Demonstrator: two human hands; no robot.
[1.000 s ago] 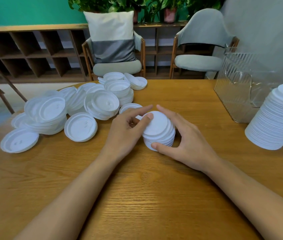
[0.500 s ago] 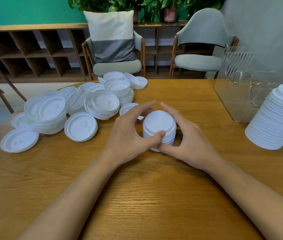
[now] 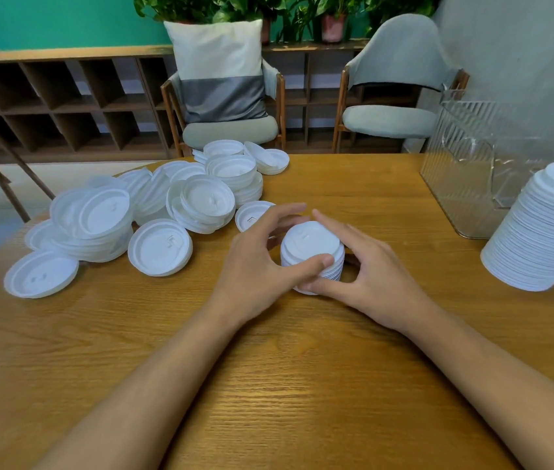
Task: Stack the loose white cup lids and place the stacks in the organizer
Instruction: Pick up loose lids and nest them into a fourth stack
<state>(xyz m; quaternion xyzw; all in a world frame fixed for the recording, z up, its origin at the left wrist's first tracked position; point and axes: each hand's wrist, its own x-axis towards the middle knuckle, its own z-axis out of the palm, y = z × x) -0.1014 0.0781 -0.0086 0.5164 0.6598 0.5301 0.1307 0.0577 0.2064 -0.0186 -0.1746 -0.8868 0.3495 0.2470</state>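
The wooden table takes up most of the room in front of me, with a grey chair and a second chair bearing a grey and white cushion drawn up at its far edge. On the table's right side stands the clear ribbed organizer. Just nearer than it, at the right edge, a tall stack of lids leans a little. Over on the left sprawls a heap of loose lids, some nested in low piles, some lying singly. In the middle, both hands hold a short stack of lids that rests on the table. The left hand curls round its left side, thumb pressed to the near rim, fingers arched over the far side. The right hand cups the right side, thumb at the base, forefinger along the top edge
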